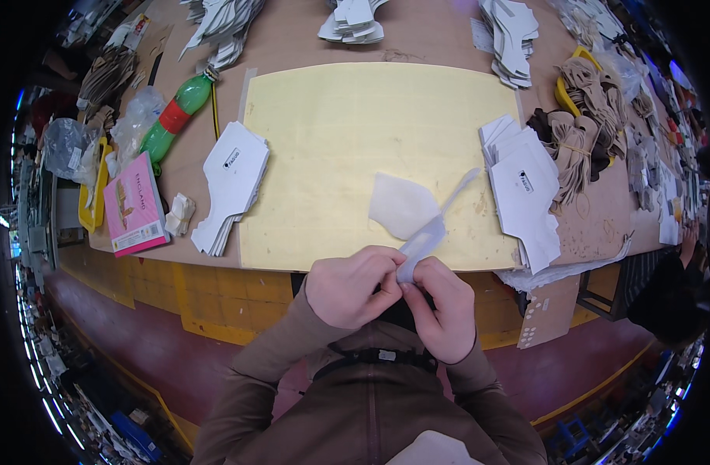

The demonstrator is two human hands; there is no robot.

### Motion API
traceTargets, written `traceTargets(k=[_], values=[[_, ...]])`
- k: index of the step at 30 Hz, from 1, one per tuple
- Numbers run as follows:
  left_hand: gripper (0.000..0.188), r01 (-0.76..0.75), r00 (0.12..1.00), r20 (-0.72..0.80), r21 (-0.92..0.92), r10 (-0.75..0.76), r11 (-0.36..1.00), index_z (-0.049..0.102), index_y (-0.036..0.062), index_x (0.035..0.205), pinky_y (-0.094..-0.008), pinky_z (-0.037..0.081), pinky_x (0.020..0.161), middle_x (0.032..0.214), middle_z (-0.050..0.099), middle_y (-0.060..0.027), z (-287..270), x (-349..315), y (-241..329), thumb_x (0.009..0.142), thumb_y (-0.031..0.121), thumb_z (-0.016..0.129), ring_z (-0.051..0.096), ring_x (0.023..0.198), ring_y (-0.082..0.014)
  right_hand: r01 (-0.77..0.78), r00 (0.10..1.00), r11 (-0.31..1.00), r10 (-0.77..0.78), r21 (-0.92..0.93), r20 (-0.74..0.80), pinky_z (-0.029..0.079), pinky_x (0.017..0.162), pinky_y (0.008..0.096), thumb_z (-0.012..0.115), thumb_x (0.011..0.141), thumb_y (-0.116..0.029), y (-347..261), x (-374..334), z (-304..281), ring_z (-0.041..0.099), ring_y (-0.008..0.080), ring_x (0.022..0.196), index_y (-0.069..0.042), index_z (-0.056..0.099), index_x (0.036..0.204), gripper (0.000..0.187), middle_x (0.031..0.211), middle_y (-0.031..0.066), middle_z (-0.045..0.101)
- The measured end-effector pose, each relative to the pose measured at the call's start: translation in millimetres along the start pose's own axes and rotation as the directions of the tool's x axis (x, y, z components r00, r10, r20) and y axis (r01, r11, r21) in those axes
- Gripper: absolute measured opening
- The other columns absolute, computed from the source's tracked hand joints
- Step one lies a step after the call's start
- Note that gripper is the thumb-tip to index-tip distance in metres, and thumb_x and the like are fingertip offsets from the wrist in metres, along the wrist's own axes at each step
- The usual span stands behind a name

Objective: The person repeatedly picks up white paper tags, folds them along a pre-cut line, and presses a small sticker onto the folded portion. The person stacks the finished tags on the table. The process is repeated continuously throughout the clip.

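Note:
My left hand (357,285) and my right hand (440,308) meet at the near edge of the yellow sheet (316,155). Between their fingertips is the near end of a thin, pale bluish-grey cut piece (426,239); both hands are closed in a pinch on it. Its narrow tail stretches away to the right over the sheet. Beside it, partly overlapped, an off-white cut piece (399,203) lies flat. Another whitish cut piece (432,451) shows at my lap. The exact material of these pieces cannot be made out.
White shaped card stacks flank the sheet, one at left (232,178), one at right (521,186). Further left are a pink book (138,203), a green bottle (186,105) and a yellow tray (93,194). Tied beige bundles (576,147) sit right. Another person's dark sleeve (665,302) is at far right.

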State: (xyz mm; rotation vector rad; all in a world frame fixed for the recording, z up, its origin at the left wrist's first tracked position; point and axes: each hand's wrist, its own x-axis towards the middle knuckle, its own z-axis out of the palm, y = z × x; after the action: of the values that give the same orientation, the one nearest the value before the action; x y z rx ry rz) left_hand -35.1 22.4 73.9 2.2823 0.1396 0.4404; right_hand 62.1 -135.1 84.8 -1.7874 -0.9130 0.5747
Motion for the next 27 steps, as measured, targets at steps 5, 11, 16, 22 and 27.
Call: traceTargets(k=[5,11,16,22,27], values=[[0.017,0.096,0.994,-0.028,-0.289,-0.109,0.953,0.071,0.0,0.098,-0.0272,0.059,0.066,0.101,0.076,-0.0122,-4,-3,-5,0.081,-0.003,0.073,0.075,0.078,-0.0227,-0.051,0.998,0.996,0.049,0.077,0.029,0.049,0.065,0.0344,0.063,0.091,0.006,2,1,-4,0.06,0.0293,0.072,0.0,0.061,0.101,0.011,0.087,0.0142,0.059],[0.022,-0.084,0.996,0.034,-0.005,0.084,0.996,0.071,-0.0004,0.101,-0.0291,0.06,0.062,0.109,0.075,-0.0116,-8,-8,-5,0.079,-0.003,0.075,0.074,0.076,-0.0226,-0.025,1.0,0.999,0.024,0.028,0.016,0.049,0.064,0.0365,0.063,0.091,0.005,1,1,-2,0.06,0.0318,0.071,0.0,0.061,0.101,0.012,0.088,0.0145,0.059],[0.023,-0.216,0.975,0.075,0.134,0.207,0.967,0.068,0.0004,0.1,-0.0305,0.056,0.054,0.112,0.072,-0.01,-8,-6,-7,0.078,0.002,0.075,0.069,0.066,-0.0207,-0.003,1.0,0.997,0.003,-0.078,-0.005,0.047,0.063,0.0367,0.064,0.088,0.006,-3,-2,1,0.058,0.0328,0.07,0.001,0.06,0.098,0.011,0.086,0.0147,0.058],[0.022,-0.312,0.95,0.098,0.209,0.298,0.927,0.063,0.0025,0.095,-0.0311,0.052,0.049,0.107,0.067,-0.0075,-8,-1,-8,0.078,0.01,0.075,0.063,0.059,-0.0175,0.034,0.999,0.995,-0.035,-0.098,-0.007,0.048,0.064,0.0417,0.065,0.087,0.005,-2,-3,4,0.061,0.0362,0.073,0.0,0.059,0.098,0.013,0.089,0.015,0.059],[0.02,-0.259,0.966,0.048,0.129,0.255,0.957,0.062,0.0042,0.092,-0.0314,0.051,0.05,0.1,0.068,-0.0046,-6,3,-9,0.077,0.006,0.074,0.063,0.06,-0.0194,0.02,1.0,0.998,-0.02,-0.056,0.006,0.048,0.064,0.0399,0.064,0.088,0.005,-3,-3,3,0.06,0.0354,0.072,0.0,0.059,0.097,0.012,0.088,0.0151,0.059]])
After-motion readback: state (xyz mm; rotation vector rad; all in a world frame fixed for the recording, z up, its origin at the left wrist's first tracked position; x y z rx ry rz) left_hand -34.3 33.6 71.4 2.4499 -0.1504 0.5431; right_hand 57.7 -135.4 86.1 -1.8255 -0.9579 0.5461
